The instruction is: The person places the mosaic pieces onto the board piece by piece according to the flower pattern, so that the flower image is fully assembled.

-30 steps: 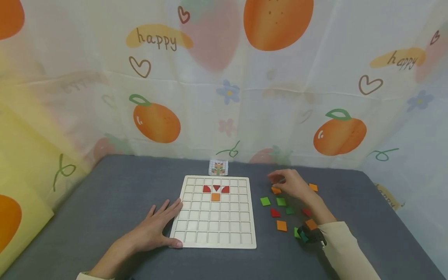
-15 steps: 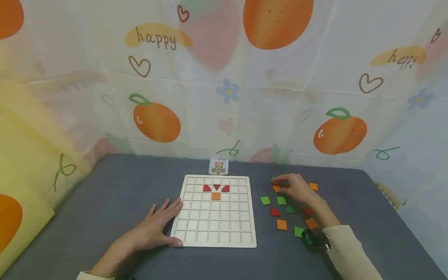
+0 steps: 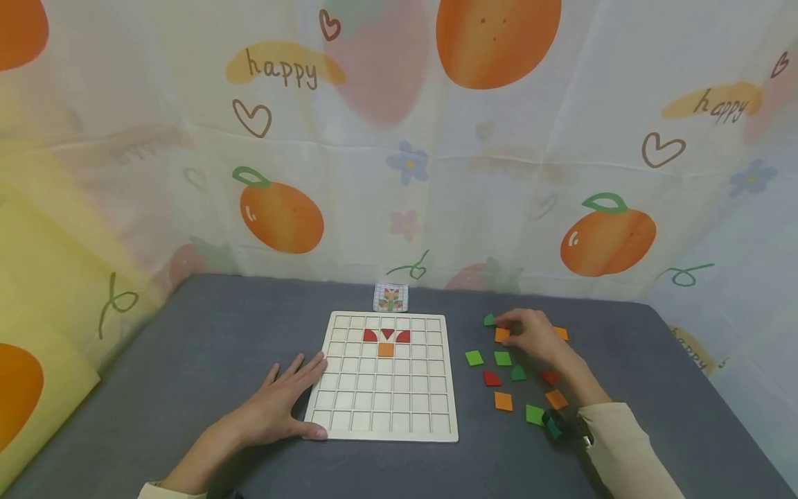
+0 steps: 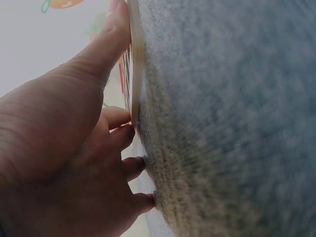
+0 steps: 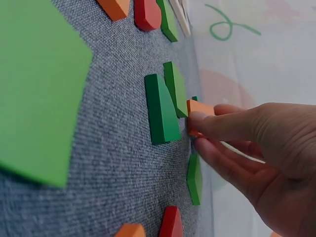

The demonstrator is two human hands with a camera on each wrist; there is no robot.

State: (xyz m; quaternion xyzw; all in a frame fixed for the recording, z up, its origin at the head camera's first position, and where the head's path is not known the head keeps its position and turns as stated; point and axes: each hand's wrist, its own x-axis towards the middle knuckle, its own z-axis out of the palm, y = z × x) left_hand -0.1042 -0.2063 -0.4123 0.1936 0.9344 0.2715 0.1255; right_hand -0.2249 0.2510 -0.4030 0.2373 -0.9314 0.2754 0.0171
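Note:
In the head view my left hand [image 3: 274, 402] lies spread at the left edge of the white grid board [image 3: 380, 402], thumb at its near corner and fingertips along its side. The left wrist view shows the thumb [image 4: 111, 39] against the board's rim. Inside the grid sit red pieces [image 3: 403, 337] and one orange square tile [image 3: 386, 350]. Right of the board, my right hand [image 3: 533, 336] pinches another orange square tile [image 5: 200, 111] between thumb and fingers, close to the cloth. A dark green piece [image 3: 489, 320] lies just beyond its fingertips.
Light green tiles [image 3: 474, 358], a dark green piece [image 3: 519, 373], red pieces [image 3: 492, 378] and orange tiles [image 3: 503, 401] lie scattered around the right hand. A small pattern card [image 3: 391, 298] stands behind the board. A printed curtain [image 3: 349, 208] hangs at the table's back edge.
The right hand has come down onto the orange tile, which has shifted slightly right with it. The dark green piece beyond now shows uncovered. My left hand stays in place.

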